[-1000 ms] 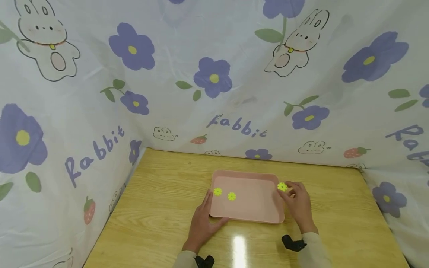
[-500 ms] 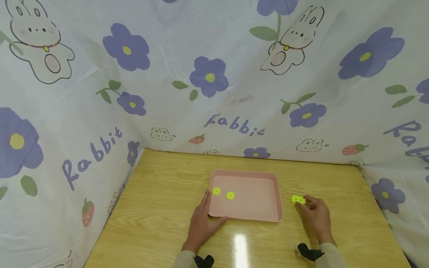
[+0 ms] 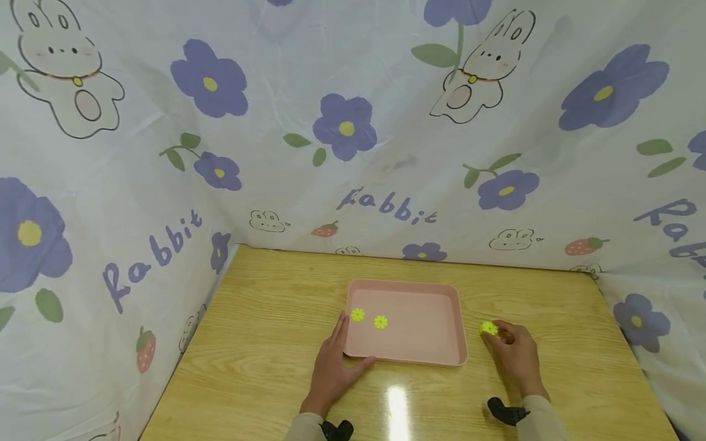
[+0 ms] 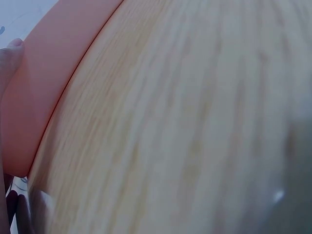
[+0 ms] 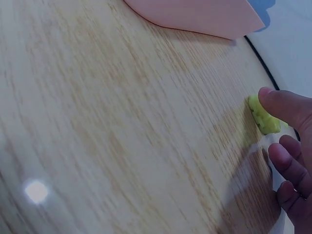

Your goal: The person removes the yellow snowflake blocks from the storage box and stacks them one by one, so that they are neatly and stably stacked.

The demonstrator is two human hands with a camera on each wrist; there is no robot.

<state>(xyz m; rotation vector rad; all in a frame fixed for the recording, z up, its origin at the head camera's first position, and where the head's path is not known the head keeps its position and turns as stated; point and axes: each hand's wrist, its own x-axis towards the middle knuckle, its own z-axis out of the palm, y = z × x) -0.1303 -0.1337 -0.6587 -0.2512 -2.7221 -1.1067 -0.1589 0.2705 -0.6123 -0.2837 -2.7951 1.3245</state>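
Observation:
A pink rectangular tray [image 3: 408,324] lies on the table with two yellow-green flower-shaped discs inside: one disc [image 3: 357,315] by its left wall, another disc [image 3: 380,321] a little to the right. My left hand [image 3: 333,367] rests against the tray's near left corner, fingers straight along the left side and thumb on the front rim. Right of the tray, my right hand [image 3: 518,355] pinches a yellow-green flower-shaped disc [image 3: 488,328] low over the table. In the right wrist view, the thumb lies on this yellow-green piece [image 5: 263,117], whose edge looks thick and notched.
The wooden table [image 3: 265,318] ends at a white cloth [image 3: 287,73] printed with rabbits and purple flowers, which hangs at the back and both sides. Black wrist mounts are strapped on both forearms. A bright light reflection shows on the table in front of the tray.
My right hand moved from the tray's right rim outward to the right and toward me, with a disc. Half a second ago two discs overlapped there; now one shows. Left hand stays put.

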